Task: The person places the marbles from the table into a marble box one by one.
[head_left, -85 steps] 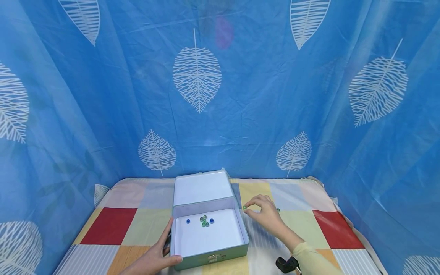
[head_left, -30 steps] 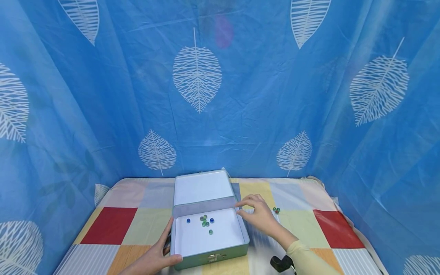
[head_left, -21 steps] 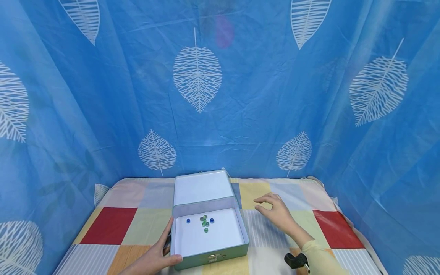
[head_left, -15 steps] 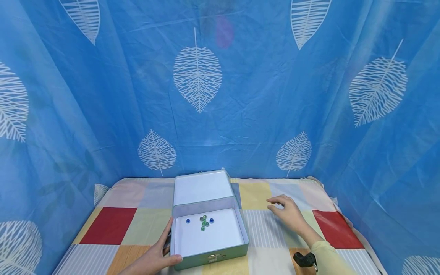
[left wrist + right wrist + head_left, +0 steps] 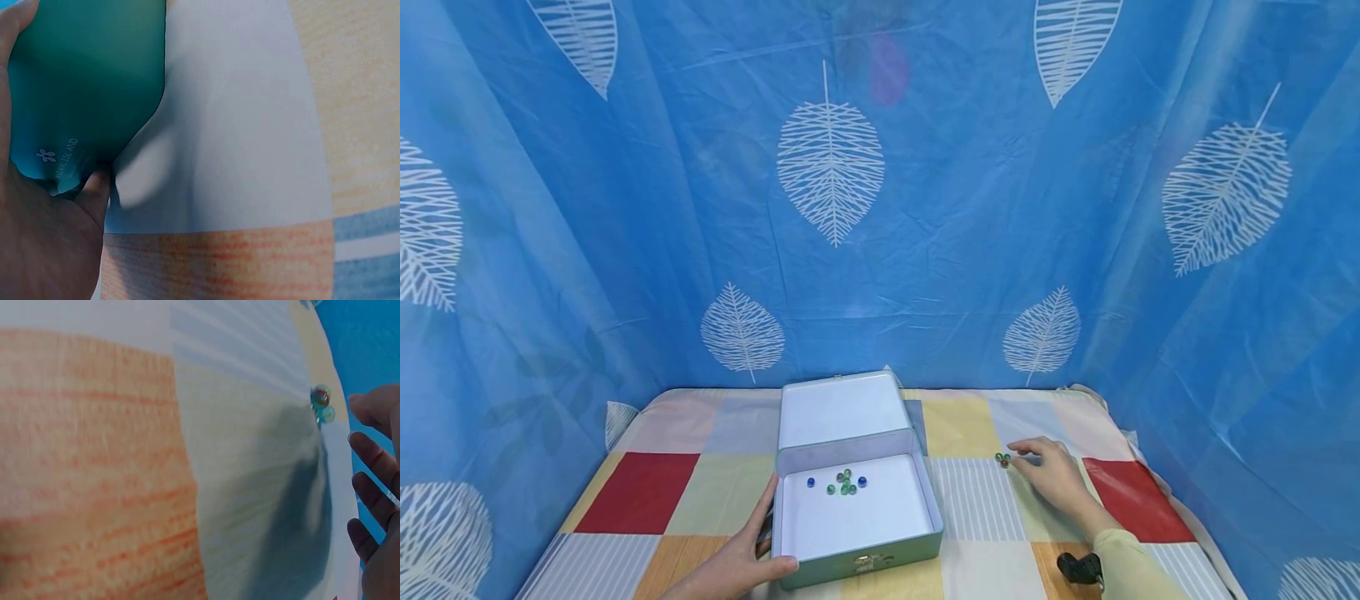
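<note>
Three marbles [image 5: 1004, 462] sit clustered on the patchwork cloth [image 5: 985, 571], right of the box [image 5: 820, 571]. Right hand [image 5: 1056, 475] just beside them; thumb and index parted, nothing pinched. Right wrist view adds the remaining fingers, spread apart, and a reddish core in one marble; the box is out of its frame.

Head view only: green marbles [image 5: 845, 489] bunched on the white box floor, one blue marble [image 5: 862, 482] near them, another [image 5: 811, 482] apart to the left. Lid [image 5: 842, 408] thrown back; latch [image 5: 864, 562] on front.

Left hand [image 5: 741, 562] grips the box's near-left corner, thumb on front, fingers along the side. Left wrist view adds printing [image 5: 65, 159]: "ANIMAL ISLAND".

Behind: blue curtain [image 5: 940, 250], white leaf prints.
</note>
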`<state>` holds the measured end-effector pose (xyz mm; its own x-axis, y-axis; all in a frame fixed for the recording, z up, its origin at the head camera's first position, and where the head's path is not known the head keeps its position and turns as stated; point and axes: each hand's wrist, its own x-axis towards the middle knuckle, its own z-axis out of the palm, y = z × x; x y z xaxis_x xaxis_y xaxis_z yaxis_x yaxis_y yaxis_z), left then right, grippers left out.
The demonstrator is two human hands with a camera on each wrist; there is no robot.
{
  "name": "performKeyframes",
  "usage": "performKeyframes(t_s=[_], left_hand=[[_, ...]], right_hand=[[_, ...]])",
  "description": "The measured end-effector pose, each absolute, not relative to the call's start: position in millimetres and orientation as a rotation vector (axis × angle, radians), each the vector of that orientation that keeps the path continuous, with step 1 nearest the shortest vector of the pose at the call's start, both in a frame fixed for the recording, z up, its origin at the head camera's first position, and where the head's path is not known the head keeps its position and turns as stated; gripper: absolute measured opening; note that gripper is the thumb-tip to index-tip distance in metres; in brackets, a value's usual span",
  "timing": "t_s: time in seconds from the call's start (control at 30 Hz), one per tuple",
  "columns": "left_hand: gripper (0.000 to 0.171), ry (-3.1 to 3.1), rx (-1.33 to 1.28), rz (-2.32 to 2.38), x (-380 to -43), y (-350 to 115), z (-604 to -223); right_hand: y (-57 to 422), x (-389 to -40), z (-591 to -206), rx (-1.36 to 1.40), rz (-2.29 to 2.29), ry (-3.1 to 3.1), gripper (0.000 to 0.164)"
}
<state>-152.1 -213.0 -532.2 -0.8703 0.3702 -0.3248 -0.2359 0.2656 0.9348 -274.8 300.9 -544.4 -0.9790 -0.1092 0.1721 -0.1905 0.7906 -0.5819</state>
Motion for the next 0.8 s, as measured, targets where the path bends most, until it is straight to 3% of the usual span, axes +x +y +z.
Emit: performKeyframes(t_s=[0.8], left_hand=[[0.102,2.097,0.070,1.606,-152.1,-213.6,-531.4]], right_hand=[[309.4,-296.4,-562.7,0.354,0.842,-2.907,0.020]])
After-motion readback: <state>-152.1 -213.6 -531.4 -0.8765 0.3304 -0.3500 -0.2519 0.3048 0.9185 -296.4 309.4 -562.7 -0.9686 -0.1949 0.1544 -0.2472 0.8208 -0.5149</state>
